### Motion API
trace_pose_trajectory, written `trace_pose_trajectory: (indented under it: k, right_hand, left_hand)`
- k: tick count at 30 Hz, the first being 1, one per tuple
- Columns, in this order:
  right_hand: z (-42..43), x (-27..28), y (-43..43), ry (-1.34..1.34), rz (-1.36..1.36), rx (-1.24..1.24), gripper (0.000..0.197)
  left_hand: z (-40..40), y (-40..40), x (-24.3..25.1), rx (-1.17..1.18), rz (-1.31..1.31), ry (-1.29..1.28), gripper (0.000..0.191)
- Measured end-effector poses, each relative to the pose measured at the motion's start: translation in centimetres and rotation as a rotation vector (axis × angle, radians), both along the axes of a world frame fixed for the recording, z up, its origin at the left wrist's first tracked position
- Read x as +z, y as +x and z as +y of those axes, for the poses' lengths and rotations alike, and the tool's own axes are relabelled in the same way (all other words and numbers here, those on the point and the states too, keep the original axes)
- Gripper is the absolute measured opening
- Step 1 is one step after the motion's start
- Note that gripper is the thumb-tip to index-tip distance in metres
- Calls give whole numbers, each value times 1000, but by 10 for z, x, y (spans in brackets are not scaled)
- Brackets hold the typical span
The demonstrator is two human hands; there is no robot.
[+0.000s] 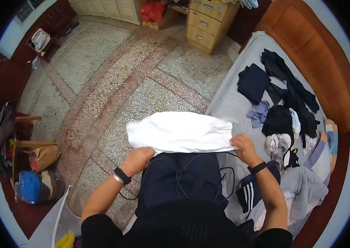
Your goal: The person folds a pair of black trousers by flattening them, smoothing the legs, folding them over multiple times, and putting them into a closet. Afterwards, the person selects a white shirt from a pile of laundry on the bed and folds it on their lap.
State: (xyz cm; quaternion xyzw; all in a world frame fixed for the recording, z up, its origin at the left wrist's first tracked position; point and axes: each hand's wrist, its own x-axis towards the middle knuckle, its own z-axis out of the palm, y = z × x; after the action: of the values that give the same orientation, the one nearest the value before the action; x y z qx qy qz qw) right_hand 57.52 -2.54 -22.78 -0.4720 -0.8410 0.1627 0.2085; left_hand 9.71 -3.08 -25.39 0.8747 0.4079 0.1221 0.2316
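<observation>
A white cloth garment (181, 132) is stretched out sideways in front of my body, just above my lap in dark blue pants (179, 179). My left hand (137, 160) grips its near left corner, with the fingertips partly hidden by the fabric. At the near right end, my right hand (244, 148) pinches the edge. The garment looks folded lengthwise; its type cannot be told. Dark bands circle both wrists, and a silver bracelet sits on the left one.
To the right, a bed with a grey sheet (229, 83) holds folded dark clothing (252, 83), a blue crumpled cloth (258, 113) and striped dark clothing (249, 193). A wooden drawer cabinet (204, 23) stands ahead. Bags, including a brown paper bag (46, 157), are at left.
</observation>
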Motion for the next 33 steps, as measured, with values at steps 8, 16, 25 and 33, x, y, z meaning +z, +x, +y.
trace_pose_trajectory:
  k: [8, 16, 25, 33]
  right_hand:
    - [-45, -29, -14, -131, 149, -246, 27]
    - [-37, -40, 3, -596, 683, -619, 16]
    - [34, -21, -48, -475, 173, -261, 24]
    - [53, -46, -28, -535, 409, -376, 7]
  left_hand:
    - [0, -1, 32, -14, -82, 108, 29]
    - [-12, 0, 27, 15, -42, -8, 44]
    - [-17, 0, 37, 26, -1, 69, 39]
    - [-20, -7, 32, 39, -1, 66, 27]
